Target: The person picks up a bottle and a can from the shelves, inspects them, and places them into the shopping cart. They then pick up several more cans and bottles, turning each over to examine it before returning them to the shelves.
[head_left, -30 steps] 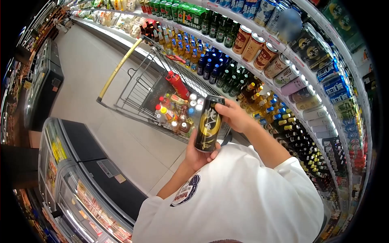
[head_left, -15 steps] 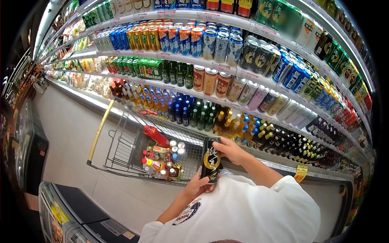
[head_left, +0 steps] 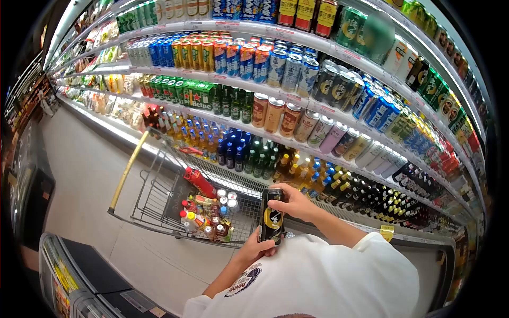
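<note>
A tall black can [head_left: 271, 225] with a gold circle and white writing is held upright between both my hands in front of my white shirt. My right hand [head_left: 291, 203] grips its upper part from the right, thumb across the front. Below, my left hand [head_left: 257, 247] is wrapped around the can's base. Just left of the can stands a wire shopping cart [head_left: 154, 209] with a yellow handle [head_left: 127, 167]. Inside the cart lie a large red bottle [head_left: 200, 182], several small bottles [head_left: 212, 214] and some white-topped containers [head_left: 228, 197].
Long curved shelves hold rows of cans and bottles in front of me, including dark cans [head_left: 334, 85] resembling the held one. Brown bottles [head_left: 366, 193] fill the lowest level. A yellow tag [head_left: 387, 232] hangs at the shelf edge. Black-topped cases [head_left: 95, 265] stand at lower left.
The can has moved slightly down and left in view, with both hands still on it. My right hand now covers more of its front. The view has shifted a little.
</note>
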The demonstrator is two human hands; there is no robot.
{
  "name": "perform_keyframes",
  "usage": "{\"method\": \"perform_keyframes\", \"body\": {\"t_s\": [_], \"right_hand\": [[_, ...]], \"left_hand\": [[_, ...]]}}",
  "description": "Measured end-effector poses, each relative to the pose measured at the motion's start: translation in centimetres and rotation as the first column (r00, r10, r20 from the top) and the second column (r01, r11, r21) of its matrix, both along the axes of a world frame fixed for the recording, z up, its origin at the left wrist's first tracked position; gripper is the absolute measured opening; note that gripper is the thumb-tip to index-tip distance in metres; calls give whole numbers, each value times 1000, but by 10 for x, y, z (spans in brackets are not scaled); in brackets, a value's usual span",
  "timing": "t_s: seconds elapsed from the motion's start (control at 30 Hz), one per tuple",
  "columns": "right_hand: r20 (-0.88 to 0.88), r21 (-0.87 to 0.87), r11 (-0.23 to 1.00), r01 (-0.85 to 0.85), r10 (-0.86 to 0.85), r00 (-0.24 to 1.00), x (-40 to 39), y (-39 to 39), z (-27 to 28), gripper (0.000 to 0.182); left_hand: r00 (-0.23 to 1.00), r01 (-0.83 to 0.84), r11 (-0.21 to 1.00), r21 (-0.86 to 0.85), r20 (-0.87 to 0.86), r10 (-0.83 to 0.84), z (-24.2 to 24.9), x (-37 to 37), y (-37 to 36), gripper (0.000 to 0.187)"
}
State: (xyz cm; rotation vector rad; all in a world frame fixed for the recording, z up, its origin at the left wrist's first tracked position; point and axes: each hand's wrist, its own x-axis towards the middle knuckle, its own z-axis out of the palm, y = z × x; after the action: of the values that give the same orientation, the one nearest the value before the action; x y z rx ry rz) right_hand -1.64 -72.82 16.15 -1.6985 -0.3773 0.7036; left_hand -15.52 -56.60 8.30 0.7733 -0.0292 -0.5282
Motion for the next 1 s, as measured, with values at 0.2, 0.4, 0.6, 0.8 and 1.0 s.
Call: {"method": "perform_keyframes", "body": {"t_s": [0.2, 0.4, 0.6, 0.8, 1.0], "right_hand": [[24, -30, 999, 35, -35, 999, -10, -1, 0, 50], [-57, -28, 990, 141, -142, 988, -15, -10, -15, 38], [15, -102, 991, 86, -85, 996, -29, -25, -15, 62], [62, -204, 978, 44, -32, 998, -45, -52, -8, 95], [-47, -280, 955, 96, -113, 992, -61, -64, 18, 86]], "left_hand": [[994, 54, 995, 87, 91, -62, -6, -5, -6, 57], [1000, 30, 999, 10, 3, -30, -22, -10, -13, 66], [998, 43, 999, 18, -44, -43, -31, -11, -25, 73], [995, 80, 933, 351, -78, -56, -27, -6, -37, 39], [998, -43, 825, 563, 69, 5, -6, -10, -54, 49]]}}
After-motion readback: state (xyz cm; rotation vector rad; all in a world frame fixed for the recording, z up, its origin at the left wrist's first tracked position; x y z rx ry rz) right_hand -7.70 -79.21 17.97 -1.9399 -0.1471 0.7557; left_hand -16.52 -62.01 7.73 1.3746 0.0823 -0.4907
